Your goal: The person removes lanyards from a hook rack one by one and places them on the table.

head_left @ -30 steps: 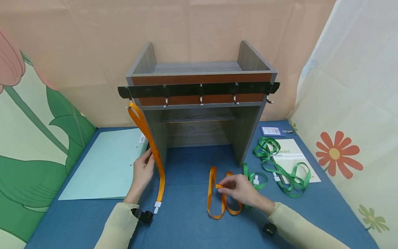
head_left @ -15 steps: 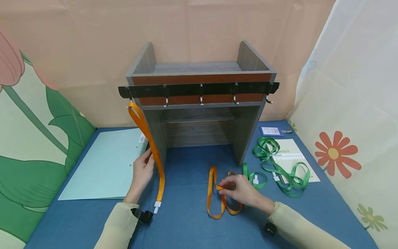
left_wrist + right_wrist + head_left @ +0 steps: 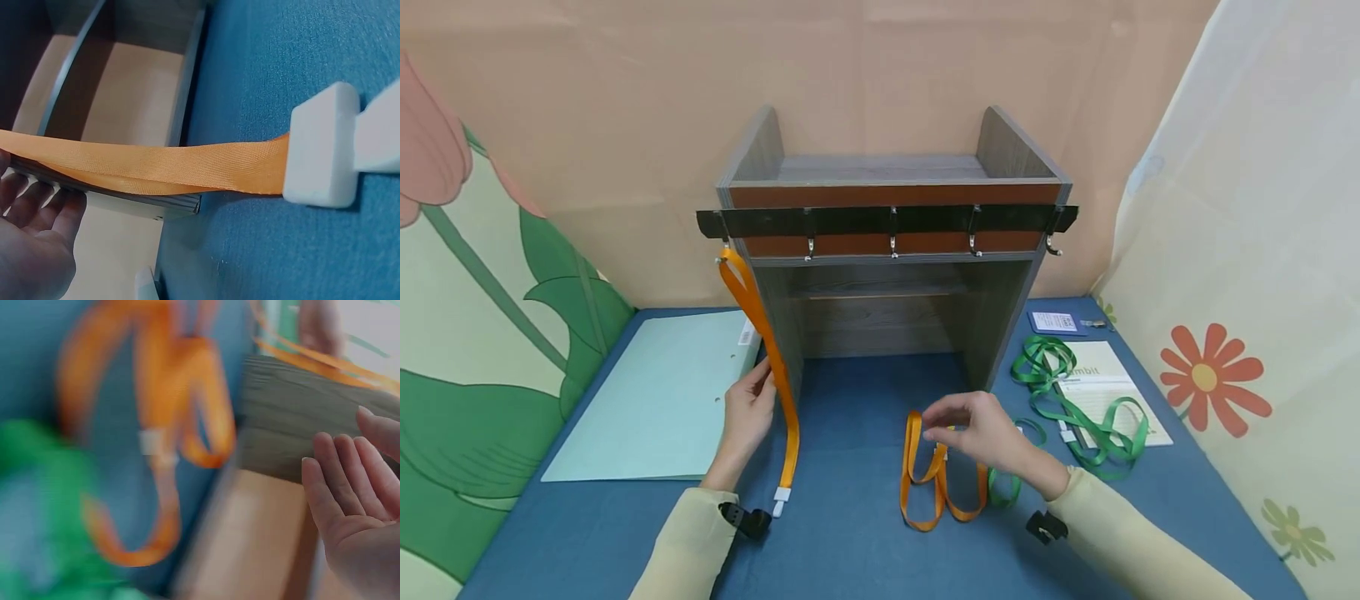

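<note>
Lifted off the loose orange lanyard [image 3: 936, 479], right hand [image 3: 981, 429] now hovers, fingers relaxed and empty.
Left hand [image 3: 748, 412] touches the hanging orange lanyard [image 3: 767, 350] with straight fingers.

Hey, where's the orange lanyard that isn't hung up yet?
In the head view the loose orange lanyard lies looped on the blue table, front centre, just under the right hand and left of the green lanyards.

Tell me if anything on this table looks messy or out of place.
The green lanyards sprawl tangled over the paper sheet at right, and an orange lanyard lies in loose loops below the right hand. Nothing looks damaged.
</note>
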A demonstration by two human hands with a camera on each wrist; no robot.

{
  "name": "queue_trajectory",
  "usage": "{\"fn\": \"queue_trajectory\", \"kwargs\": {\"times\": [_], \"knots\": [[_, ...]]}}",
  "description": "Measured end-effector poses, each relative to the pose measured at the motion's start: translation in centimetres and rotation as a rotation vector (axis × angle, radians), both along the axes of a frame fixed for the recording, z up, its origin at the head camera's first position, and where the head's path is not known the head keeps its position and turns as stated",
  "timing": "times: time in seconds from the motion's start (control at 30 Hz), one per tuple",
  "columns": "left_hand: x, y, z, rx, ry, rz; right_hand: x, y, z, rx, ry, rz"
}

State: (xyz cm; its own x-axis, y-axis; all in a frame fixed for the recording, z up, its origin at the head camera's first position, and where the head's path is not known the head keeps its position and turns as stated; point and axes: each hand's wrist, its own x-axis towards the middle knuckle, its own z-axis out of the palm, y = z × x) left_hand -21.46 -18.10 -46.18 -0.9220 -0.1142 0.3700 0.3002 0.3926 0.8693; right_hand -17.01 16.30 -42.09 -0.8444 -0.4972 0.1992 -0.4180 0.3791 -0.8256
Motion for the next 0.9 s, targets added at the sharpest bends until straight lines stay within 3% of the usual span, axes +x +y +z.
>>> {"fn": "queue_trajectory", "kwargs": {"times": [0.13,0.3,0.53,0.7,0.9], "knots": [[0.1,0.0,-0.1,0.004,0.004,0.007,-0.7,-1.7,3.1,-0.039,0.074,0.012],[0.1,0.1,0.0,0.01,0.02,-0.004,-1.7,-5.0,7.0,-0.041,0.242,0.04],[0.1,0.2,0.0,0.013,0.044,0.008,-3.1,-10.1,10.6,-0.125,0.397,0.045],[0.0,0.3,-0.1,0.014,0.055,0.024,-4.1,-13.3,12.2,-0.192,0.422,0.023],[-0.1,0.3,-0.1,-0.004,0.078,0.024,-5.0,-16.4,13.5,-0.26,0.36,-0.016]]}}
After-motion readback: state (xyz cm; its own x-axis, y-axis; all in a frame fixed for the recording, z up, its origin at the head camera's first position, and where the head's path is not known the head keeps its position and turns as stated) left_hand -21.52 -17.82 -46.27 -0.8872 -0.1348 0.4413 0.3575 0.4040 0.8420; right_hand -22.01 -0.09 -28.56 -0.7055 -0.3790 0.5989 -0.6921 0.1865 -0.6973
